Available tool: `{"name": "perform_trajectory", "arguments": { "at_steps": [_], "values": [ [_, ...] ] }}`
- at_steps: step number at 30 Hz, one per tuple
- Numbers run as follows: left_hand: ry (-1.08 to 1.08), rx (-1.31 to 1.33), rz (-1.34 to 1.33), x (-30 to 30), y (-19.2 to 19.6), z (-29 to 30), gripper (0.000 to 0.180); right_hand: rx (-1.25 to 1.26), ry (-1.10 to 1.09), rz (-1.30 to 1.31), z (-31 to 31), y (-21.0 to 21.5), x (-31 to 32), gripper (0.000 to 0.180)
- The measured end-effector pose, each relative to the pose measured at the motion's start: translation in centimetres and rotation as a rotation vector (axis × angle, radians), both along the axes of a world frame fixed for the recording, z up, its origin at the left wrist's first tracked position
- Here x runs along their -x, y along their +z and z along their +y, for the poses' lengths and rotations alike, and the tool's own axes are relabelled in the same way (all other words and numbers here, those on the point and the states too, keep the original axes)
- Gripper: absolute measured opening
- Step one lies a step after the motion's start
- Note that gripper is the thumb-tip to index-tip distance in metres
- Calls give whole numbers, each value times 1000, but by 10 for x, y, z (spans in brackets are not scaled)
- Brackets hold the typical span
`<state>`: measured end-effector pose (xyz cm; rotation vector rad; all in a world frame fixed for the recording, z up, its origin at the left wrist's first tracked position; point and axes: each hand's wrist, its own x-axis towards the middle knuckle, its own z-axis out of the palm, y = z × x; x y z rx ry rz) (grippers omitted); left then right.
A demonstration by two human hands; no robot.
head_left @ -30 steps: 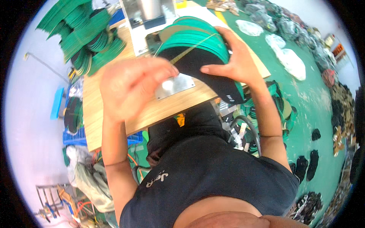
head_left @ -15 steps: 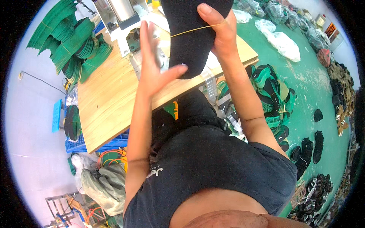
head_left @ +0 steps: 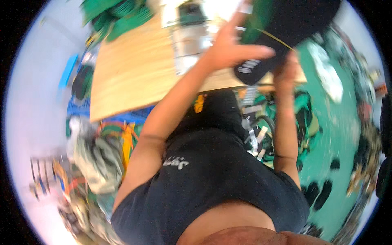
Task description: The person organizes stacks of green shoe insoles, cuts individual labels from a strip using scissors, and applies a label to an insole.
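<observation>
A thick bundle of black insoles (head_left: 281,38), green along its blurred left side and bound by a thin yellow band, tilts up to the right above the table's right part. My right hand (head_left: 287,67) grips its lower right edge; motion smears the fingers. At the left side is my left hand (head_left: 228,49), closed round the edge, its thumb lying across the black face and its fingers reaching up along the green side. Pale print shows near the bundle's lower end.
Behind the wooden table's bare left part (head_left: 122,73) are stacked green insoles (head_left: 118,16) and a blurred machine (head_left: 190,41). More green and black pieces (head_left: 304,118) lie heaped right of my legs. A white plastic bag (head_left: 326,73) rests on the green floor. Cloth-like sacking (head_left: 96,159) lies at left.
The bundle has swung right and tilted, baring its green side. My left hand has moved right from beside it onto its edge. The whole view has shifted.
</observation>
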<state>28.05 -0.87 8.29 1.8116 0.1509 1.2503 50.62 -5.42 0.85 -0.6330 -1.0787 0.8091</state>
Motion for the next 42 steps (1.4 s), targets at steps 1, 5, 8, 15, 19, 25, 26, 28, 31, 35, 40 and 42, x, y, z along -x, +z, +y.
{"name": "perform_trajectory", "arguments": {
  "at_steps": [1,5,8,15,19,25,26,28,31,35,40,42],
  "values": [
    [129,-128,22,-14,-4,-3,113,31,73,61,4,3,-12,37],
    [141,-412,363,-1,1,-18,104,65,-165,155,-20,93,45,60],
    [36,-542,416,98,13,-17,56,121,-304,66,-19,68,-65,61],
    [1421,144,167,505,-55,-12,29,439,-1165,-210,-71,34,-183,60],
    [1824,490,282,683,-207,28,47,870,-2117,-846,-125,72,-330,112],
    [1844,1044,350,739,-293,93,62,682,-1864,-1390,-71,147,-294,80],
    [1773,1045,114,735,-299,97,62,700,-1658,-1377,-50,147,-275,76],
    [1590,1015,-347,724,-317,110,61,723,-1544,-1345,-19,135,-239,71],
    [1805,614,52,718,-318,103,58,734,-1391,-1290,14,116,-191,64],
    [1749,416,362,689,-317,53,62,720,-1364,-1225,40,105,-129,60],
    [1691,178,714,701,-275,74,66,769,-1447,-1454,70,119,-156,64],
    [1575,350,709,727,-287,113,72,653,-1364,-1383,79,114,-159,61]
  ]
}}
